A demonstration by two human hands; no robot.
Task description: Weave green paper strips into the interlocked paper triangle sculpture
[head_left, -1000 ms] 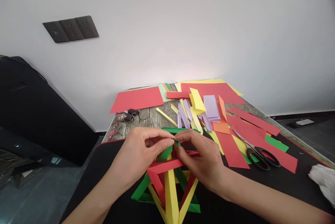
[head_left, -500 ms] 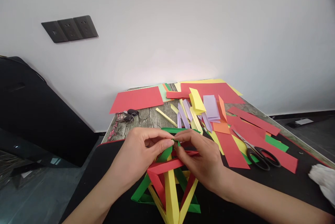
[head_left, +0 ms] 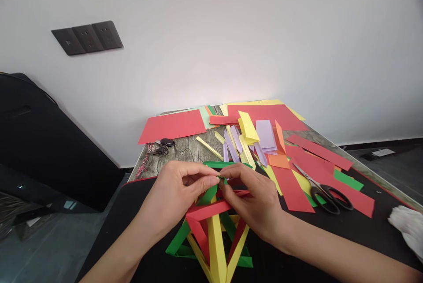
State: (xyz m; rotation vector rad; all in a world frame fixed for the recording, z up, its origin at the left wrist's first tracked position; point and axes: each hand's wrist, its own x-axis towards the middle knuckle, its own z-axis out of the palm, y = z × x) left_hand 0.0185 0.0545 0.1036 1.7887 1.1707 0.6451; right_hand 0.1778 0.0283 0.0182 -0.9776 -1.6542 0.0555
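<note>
A folded-paper model [head_left: 216, 239] of red, yellow and green strips sits in front of me on a black mat [head_left: 139, 203]. Above its top, my left hand [head_left: 178, 197] pinches the end of a green paper strip [head_left: 209, 195] between thumb and index finger. Fingers of my right hand [head_left: 253, 199] are closed on the same green strip, just right of the left fingertips. The fingertips nearly meet, and the small piece between them is partly hidden. Another green strip [head_left: 228, 165] crosses behind the hands.
Scissors [head_left: 325, 192] lie on red paper strips [head_left: 346, 190] to the right. Beyond the hands are folded purple and yellow pieces [head_left: 249, 131]. A red sheet [head_left: 173, 125] and keys [head_left: 161, 146] lie at the back left. A crumpled white tissue [head_left: 408, 228] is at the far right.
The view has shifted very slightly. Both hands keep nearly the same pinch on the green strip, and the paper model has not visibly moved.
</note>
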